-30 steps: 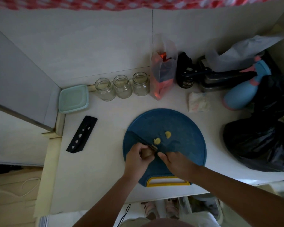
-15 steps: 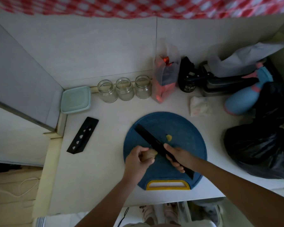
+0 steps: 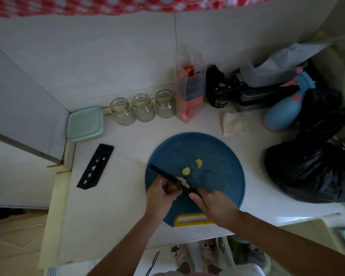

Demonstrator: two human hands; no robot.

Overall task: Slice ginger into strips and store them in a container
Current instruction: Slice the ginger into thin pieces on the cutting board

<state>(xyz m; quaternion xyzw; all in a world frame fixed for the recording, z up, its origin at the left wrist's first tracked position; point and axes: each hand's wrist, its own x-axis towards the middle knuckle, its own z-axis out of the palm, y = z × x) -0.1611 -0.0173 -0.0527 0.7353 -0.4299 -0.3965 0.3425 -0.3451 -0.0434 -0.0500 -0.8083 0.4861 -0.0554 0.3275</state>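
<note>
Left hand: I see the left hand point(image 3: 159, 196) curl its fingers round the brown lump of ginger point(image 3: 170, 188) and pin it down so it cannot roll.
Right hand: the right hand point(image 3: 215, 204) is wrapped tight round the handle of the long black knife point(image 3: 163, 174). The handle is hidden under the fingers.
Knife: the blade lies slanted across the ginger, right beside the left fingertips. A fresh pale slice point(image 3: 182, 181) sits at its edge. I think it is held that close to make thin cuts.
Cut pieces: two pale yellow cut pieces point(image 3: 186, 171) lie just past the blade, out of its way. To me they look like round slices, not strips yet.
Board: all this sits on the round blue cutting board point(image 3: 217, 152) with a yellow handle, near its close edge, so the blade does not hit the white counter point(image 3: 118, 196).
Box: the pale green square plastic box point(image 3: 85, 124) waits in the far left corner, well apart from the board. Its lid is on, so I cannot tell what is inside.
Jars: three clear glass jars point(image 3: 143, 107) stand in a row beside the box, tops open. They look empty.
Bag: an orange see-through bag point(image 3: 189, 96) stands next to the jars with something red in it.
How far: early, I think. I see no ginger in any container.
</note>
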